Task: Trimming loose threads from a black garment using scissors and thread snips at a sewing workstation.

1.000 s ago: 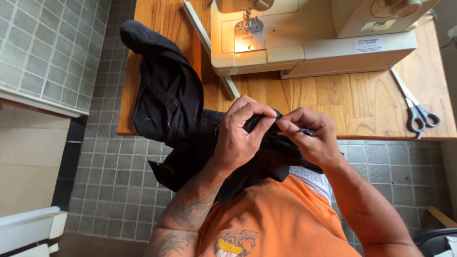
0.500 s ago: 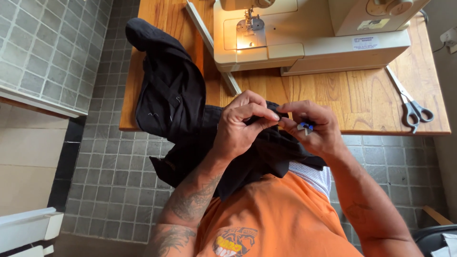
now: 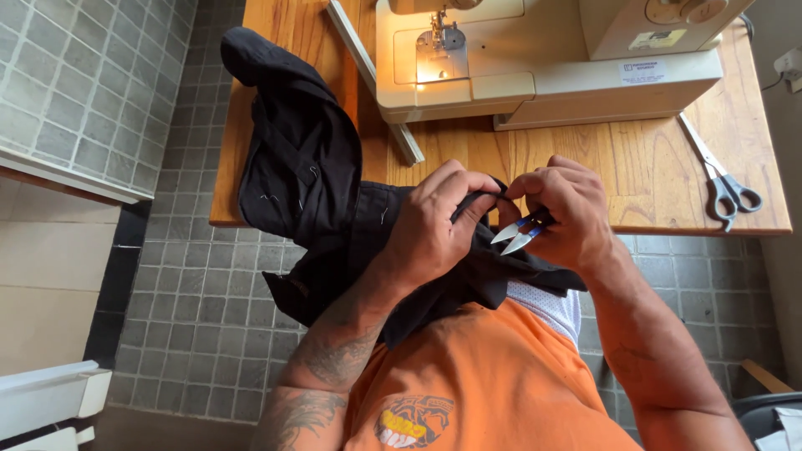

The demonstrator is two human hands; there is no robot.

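A wooden surface (image 3: 585, 159) with warm orange-brown grain fills the upper part of the view, its front edge running just above the hands. On it stands a cream sewing machine (image 3: 535, 58) with its small lamp lit over the needle, and a pale strip (image 3: 376, 83) lies slantwise beside the machine's left end. A pair of grey-handled scissors (image 3: 723, 179) rests near the right edge, well apart from the hands. Below and to the left, the floor (image 3: 200, 317) is laid with small grey square tiles.

The black garment (image 3: 309, 175) drapes off the front left of the surface and runs down into the lap. The left hand (image 3: 434, 230) has its grip closed on a fold of the garment, pinched between thumb and fingers. The right hand (image 3: 560, 209) grips small thread snips (image 3: 518, 235), their blades pointing left toward the pinched fold.
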